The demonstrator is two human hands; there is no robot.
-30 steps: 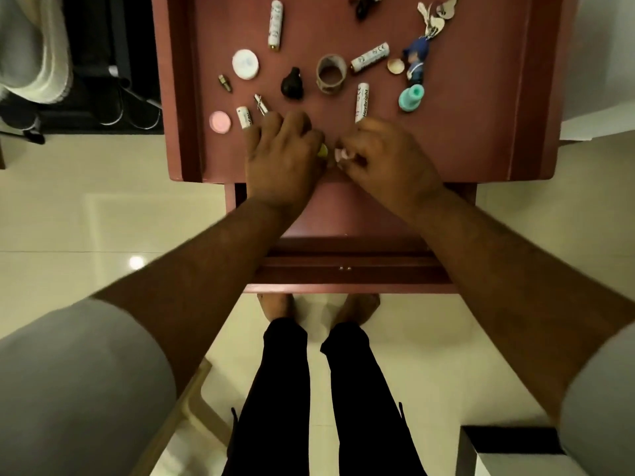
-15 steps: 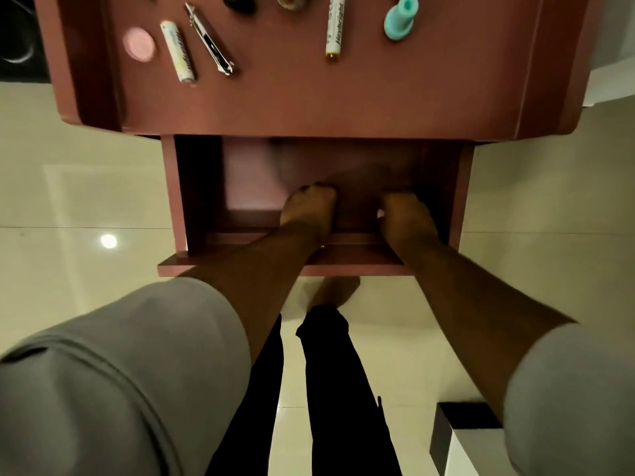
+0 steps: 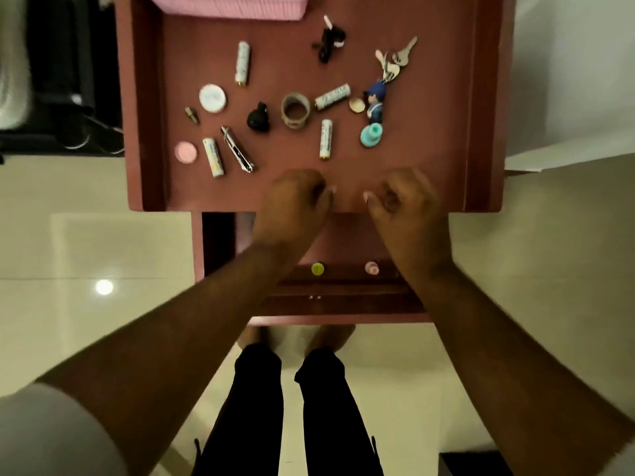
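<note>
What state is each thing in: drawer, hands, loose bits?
drawer: pulled open
yellow piece: lying in the drawer, untouched
pink piece: lying in the drawer, apart from the yellow piece
left hand: fingers curled, nothing visible in it
right hand: fingers curled, nothing visible in it
tape roll: on its flat end, hole up
cutter: lying flat; blade too small to tell

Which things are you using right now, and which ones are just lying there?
In use: left hand, right hand, drawer, yellow cap, pink cap.
Lying about: batteries, keys, tape roll, nail clipper, pink basket.
</note>
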